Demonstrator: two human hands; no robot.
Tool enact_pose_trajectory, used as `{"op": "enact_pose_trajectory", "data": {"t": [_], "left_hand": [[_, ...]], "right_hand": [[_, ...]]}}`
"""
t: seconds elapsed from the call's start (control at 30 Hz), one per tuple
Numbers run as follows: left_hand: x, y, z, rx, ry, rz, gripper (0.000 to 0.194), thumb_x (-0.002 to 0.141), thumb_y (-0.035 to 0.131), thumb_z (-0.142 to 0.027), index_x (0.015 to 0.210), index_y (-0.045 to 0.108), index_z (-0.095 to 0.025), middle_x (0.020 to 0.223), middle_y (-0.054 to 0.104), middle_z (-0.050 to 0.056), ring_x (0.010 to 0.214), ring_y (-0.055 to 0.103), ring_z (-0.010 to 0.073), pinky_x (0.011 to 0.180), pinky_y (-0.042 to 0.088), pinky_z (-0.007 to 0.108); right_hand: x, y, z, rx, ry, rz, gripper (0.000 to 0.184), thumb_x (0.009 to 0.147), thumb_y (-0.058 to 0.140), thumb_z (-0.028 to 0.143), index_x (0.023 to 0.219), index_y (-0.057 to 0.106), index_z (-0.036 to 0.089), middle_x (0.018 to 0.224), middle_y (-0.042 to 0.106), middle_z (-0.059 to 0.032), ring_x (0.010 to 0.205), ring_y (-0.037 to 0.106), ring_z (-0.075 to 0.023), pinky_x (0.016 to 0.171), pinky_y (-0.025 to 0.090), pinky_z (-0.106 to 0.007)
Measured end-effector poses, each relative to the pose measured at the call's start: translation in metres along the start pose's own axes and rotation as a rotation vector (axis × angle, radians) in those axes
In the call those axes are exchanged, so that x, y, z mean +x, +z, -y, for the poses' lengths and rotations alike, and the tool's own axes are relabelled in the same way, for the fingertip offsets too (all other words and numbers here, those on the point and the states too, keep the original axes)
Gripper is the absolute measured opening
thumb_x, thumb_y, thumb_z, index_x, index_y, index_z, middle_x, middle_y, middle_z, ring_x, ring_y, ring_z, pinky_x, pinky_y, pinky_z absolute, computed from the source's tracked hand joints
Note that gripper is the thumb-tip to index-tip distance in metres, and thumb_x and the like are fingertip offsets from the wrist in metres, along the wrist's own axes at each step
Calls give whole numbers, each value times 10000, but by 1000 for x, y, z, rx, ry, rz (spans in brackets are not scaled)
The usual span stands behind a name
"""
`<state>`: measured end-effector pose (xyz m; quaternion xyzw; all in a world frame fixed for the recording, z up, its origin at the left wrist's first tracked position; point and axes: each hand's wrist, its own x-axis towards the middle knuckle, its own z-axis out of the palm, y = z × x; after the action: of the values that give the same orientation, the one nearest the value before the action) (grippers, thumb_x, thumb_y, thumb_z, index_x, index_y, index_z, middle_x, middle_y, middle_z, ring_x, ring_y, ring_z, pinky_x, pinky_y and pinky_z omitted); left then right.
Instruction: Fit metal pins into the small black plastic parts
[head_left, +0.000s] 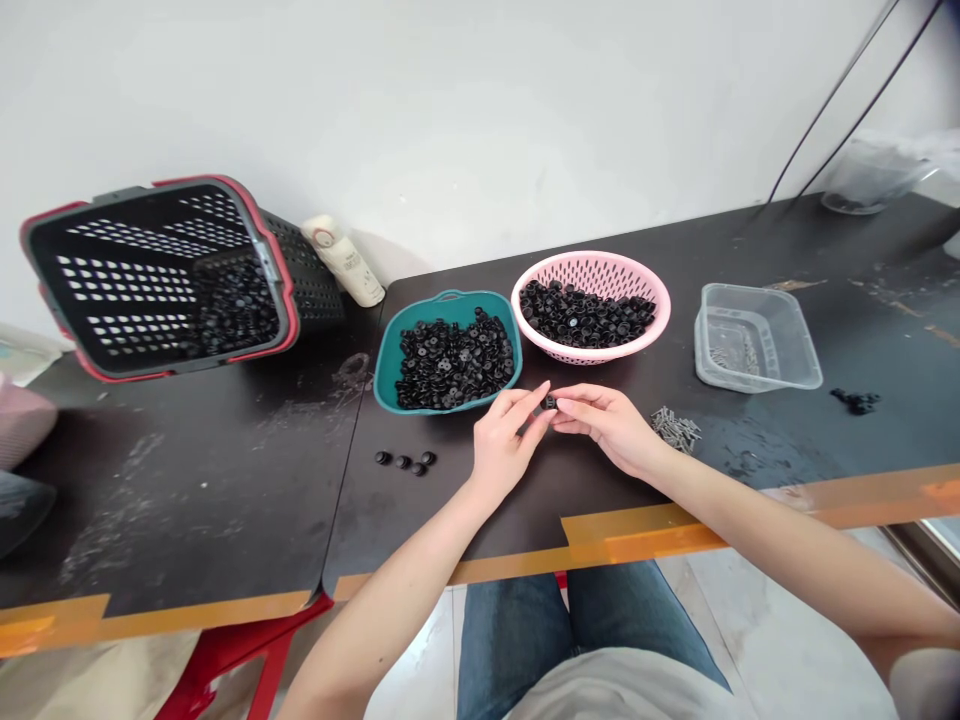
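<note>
Now the left hand (501, 445) and right hand (611, 427), both nearly closed, are pinching one small black part (549, 402) near the pink basket (592, 354).

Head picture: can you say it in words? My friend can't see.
A left hand and right hand hold a small black part over a dark table. Behind them sit a teal tray and pink basket of black parts. Four loose parts and a big basket are at left, grey pins and a clear tub at right.
</note>
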<state>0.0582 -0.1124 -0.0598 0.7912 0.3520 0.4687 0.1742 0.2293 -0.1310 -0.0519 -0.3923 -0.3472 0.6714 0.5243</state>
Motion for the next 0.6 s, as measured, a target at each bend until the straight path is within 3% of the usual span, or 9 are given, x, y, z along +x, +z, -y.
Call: {"op": "enact_pose_trajectory", "data": {"t": [0.33,0.6], "left_hand": [[4,-4,-1,-19,-20,61,350,889,561,-224,1238,568,-253,1115,571,50,768,618,80,785,557,255],[3,-4,-4,-46,-66,-63,350,887,563,-199,1234,576,-241,1078,593,48,775,611,78,723,570,214]], "right_hand": [[4,-4,-4,135,109,35,188,747,755,234,927,725,188,846,741,-27,785,707,-136,793,576,-250],[4,-4,-3,173,111,40,189,764,744,245,945,716,197,929,740,-37,816,708,-140,806,569,-252]]}}
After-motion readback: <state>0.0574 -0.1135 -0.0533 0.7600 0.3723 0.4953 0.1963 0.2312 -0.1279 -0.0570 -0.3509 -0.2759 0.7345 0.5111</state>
